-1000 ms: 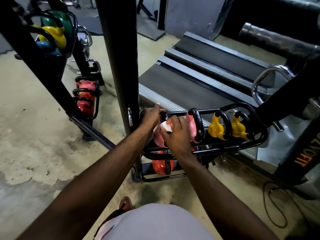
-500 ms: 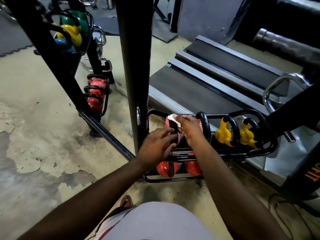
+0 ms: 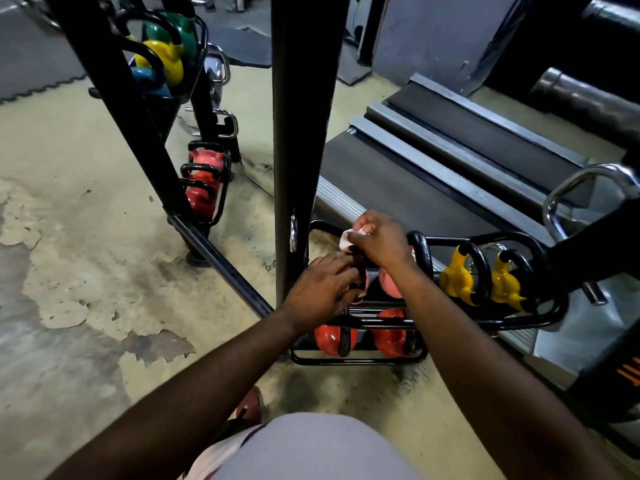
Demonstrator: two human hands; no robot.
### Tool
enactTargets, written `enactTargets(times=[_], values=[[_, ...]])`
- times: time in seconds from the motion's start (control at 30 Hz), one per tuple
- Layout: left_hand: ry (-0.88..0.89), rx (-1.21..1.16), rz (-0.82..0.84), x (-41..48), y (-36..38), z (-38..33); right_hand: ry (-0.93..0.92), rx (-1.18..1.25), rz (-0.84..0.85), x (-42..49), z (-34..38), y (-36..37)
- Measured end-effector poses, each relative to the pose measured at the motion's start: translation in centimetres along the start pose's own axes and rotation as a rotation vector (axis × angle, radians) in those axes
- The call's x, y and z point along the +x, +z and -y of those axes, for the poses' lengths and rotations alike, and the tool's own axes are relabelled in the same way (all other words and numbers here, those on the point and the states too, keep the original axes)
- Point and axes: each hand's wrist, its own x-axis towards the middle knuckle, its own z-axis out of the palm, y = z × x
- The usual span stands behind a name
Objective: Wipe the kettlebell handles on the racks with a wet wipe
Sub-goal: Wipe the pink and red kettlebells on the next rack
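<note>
Treadmill (image 3: 433, 174) lies beyond both grips; black post (image 3: 301, 133) stands just L of them. Rack (image 3: 519, 322) runs under the hands and off to the R. Yellow bells (image 3: 460, 278) sit R of the R grip, red bells (image 3: 329, 337) below. L hand (image 3: 322, 289) curls round pink bell (image 3: 363, 288). R hand (image 3: 381, 240), just above, pinches wipe (image 3: 346, 239) onto the bell's black handle (image 3: 360, 268).

Dim, uneven light: the floor (image 3: 86, 237) before me glows palest, the top right sinks into black, yellow kettlebells (image 3: 457, 280) glint, edges bow.
</note>
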Motion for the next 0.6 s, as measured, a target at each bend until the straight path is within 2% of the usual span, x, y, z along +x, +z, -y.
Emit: enactTargets(times=[0.1,0.17,0.23,0.27,0.37,0.4,0.47,0.53,0.6], values=[[0.001,0.017,-0.021,0.4,-0.1,0.2,-0.212,-0.254,0.052,1.6,1.6,-0.2],[-0.002,0.02,-0.029,0.5,0.0,0.1,-0.15,-0.338,0.128,3.1,2.7,-0.4],[-0.007,-0.001,-0.027,0.4,0.2,0.0,0.023,-0.306,0.169,4.1,2.0,-0.5],[-0.008,-0.015,-0.023,0.3,0.2,0.1,0.14,-0.192,0.162,4.2,1.2,-0.4],[-0.009,-0.046,-0.015,0.2,0.2,0.3,0.5,0.42,0.115,2.5,-0.8,0.3],[-0.009,-0.054,-0.016,0.2,0.2,0.4,0.553,0.533,0.124,2.1,-1.2,0.6],[-0.012,-0.057,-0.017,0.3,0.1,0.6,0.555,0.565,0.133,2.2,-1.1,0.5],[-0.016,-0.049,-0.019,0.3,0.1,0.8,0.452,0.352,0.143,3.9,-0.4,0.5],[-0.007,-0.048,-0.022,0.2,0.1,0.9,0.253,-0.141,0.241,5.0,1.5,0.0]])
